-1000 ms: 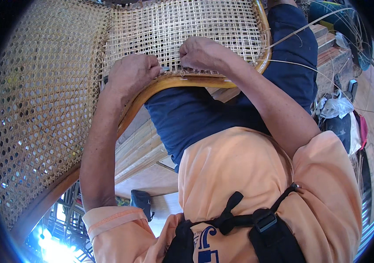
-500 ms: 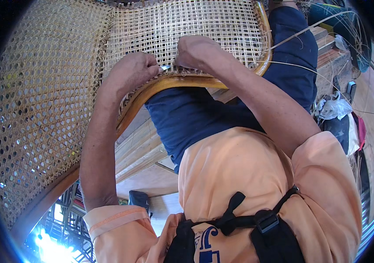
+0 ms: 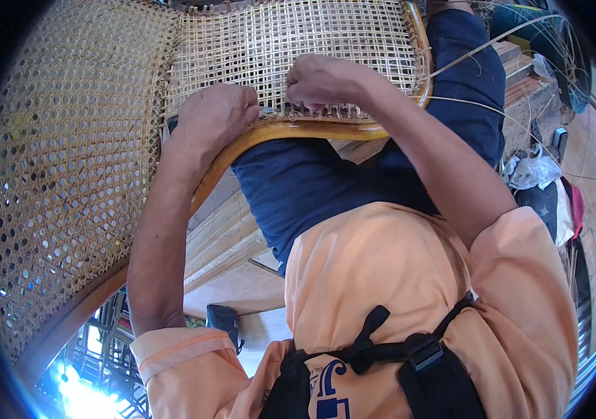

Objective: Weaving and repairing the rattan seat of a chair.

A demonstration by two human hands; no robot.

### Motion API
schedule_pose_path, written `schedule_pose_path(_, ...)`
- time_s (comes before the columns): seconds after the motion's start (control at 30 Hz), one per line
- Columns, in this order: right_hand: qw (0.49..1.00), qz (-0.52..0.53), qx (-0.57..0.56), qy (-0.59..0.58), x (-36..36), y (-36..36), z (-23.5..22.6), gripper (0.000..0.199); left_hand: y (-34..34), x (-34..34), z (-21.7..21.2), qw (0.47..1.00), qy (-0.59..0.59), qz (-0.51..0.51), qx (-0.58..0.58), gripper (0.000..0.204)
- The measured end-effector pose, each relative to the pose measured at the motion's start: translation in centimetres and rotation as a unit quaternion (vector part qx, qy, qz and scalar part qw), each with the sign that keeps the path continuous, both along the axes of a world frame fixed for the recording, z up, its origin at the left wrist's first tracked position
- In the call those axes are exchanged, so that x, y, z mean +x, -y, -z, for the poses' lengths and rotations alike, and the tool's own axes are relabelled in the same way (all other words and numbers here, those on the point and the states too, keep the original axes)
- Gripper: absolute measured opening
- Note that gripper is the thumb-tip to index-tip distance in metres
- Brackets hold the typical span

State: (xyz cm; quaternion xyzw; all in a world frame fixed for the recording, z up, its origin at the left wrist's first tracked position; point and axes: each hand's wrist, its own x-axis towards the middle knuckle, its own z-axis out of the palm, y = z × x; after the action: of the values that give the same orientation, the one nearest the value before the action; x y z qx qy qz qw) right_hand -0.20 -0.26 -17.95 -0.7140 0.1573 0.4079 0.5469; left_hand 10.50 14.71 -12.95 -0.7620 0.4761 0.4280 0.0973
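A woven cane panel (image 3: 242, 42) in a bent, varnished wooden frame (image 3: 305, 129) lies across my lap. My left hand (image 3: 217, 115) is closed at the panel's near edge, just inside the frame. A small, shiny, flat tip (image 3: 266, 112) pokes out from its fingers; the rest of that tool is hidden in the hand. To its right, my right hand (image 3: 322, 82) rests over the open weave with fingers curled together near the same edge. Whatever those fingers pinch is hidden beneath them. Short cane ends (image 3: 343, 110) stand along the frame under my right wrist.
On the left spreads a finer-woven cane section (image 3: 74, 153) with a wooden rail. Long loose cane strands (image 3: 483, 52) arc out to the right. Wooden boards (image 3: 521, 77), a clear plastic bag (image 3: 535, 171) and a dark pouch (image 3: 222, 320) lie around me.
My right hand has shifted slightly right, and its wrist has moved up from the frame, uncovering more of the rail. The tip at my left hand shows less brightly; that hand stays nearly in place.
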Motion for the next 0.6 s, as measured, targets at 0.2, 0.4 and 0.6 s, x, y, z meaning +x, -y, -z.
schedule_pose_path(0.2, 0.999, 0.006, -0.046, -0.004, -0.2, -0.8, 0.3, 0.022, -0.9, -0.5, 0.1, 0.998, 0.022, 0.005, -0.056, 0.018)
schedule_pose_path(0.4, 0.996, 0.0, -0.07, 0.046, -0.4, -1.1, -0.6, 0.024, -1.0, -0.4, 0.1, 0.999, 0.026, 0.007, -0.024, 0.019)
schedule_pose_path(0.6, 0.98, 0.036, -0.112, 0.158, -1.5, -1.6, 1.1, 0.025, 0.7, 0.6, -0.7, 0.991, 0.097, 0.073, 0.059, 0.021)
